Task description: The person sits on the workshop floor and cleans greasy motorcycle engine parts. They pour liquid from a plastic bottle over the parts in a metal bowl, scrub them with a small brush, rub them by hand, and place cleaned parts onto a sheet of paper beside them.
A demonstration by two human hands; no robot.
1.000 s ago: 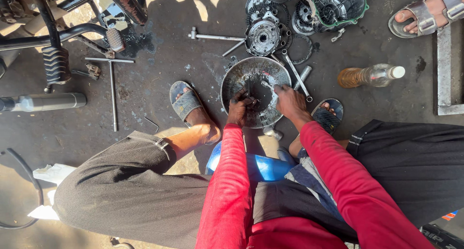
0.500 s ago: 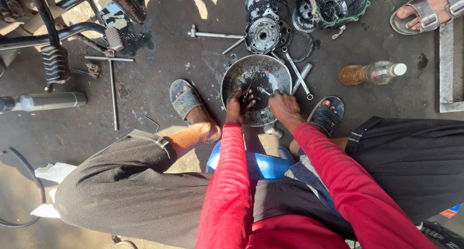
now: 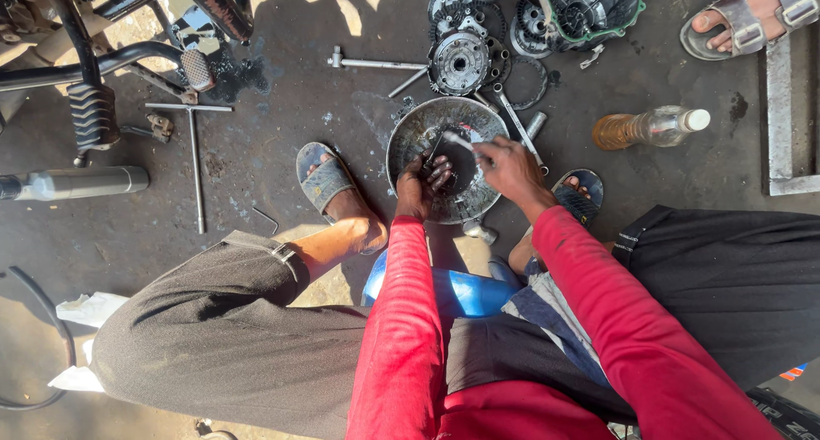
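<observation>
A round metal basin (image 3: 408, 137) with dark oily liquid sits on the ground between my sandalled feet. My left hand (image 3: 420, 184) reaches into its near side and grips a dark flat part (image 3: 457, 168) resting in the liquid. My right hand (image 3: 509, 168) hovers over the basin's right half, fingers closed on a small pale brush-like tool (image 3: 454, 137) that touches the part. Both arms wear red sleeves.
Clutch parts (image 3: 459, 61) and an engine cover (image 3: 589, 4) lie beyond the basin. A T-handle wrench (image 3: 195, 149), a socket bar (image 3: 376, 63) and a bottle of amber liquid (image 3: 649, 127) lie around. A motorcycle frame (image 3: 85, 55) stands far left. Another person's sandalled foot (image 3: 743, 21) is top right.
My right hand has moved left across the basin toward the left hand. The left hand has shifted slightly on the part in the liquid.
</observation>
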